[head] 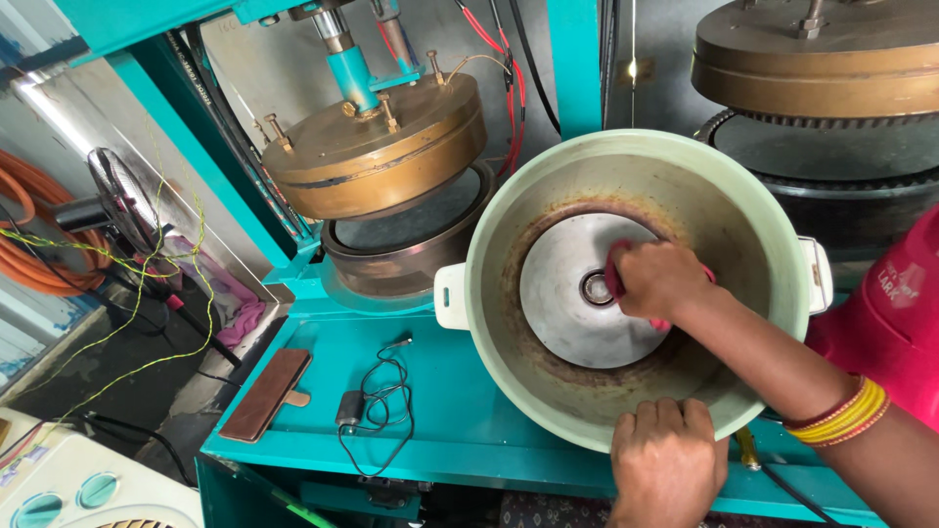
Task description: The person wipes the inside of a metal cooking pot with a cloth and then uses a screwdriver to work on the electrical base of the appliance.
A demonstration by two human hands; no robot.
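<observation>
Head view: our left hand (668, 460) grips the pale green pot (753, 210) by its near rim, fingers clenched over it. Our right hand (657, 281) presses a pink cloth (614, 274) on the inner plate (567, 328), fingers clasping it; the teal surface (460, 411) lies open at left.

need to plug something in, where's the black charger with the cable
In the head view the black charger lies on the teal machine table, lower left of the pale green pot, right of the brown block.

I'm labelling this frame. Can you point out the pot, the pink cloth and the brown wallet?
Pot (489, 244), head view, left rim.
Pink cloth (615, 278), head view, edge beside the right hand's fingers.
Wallet (264, 394), head view, middle of its flap.
</observation>
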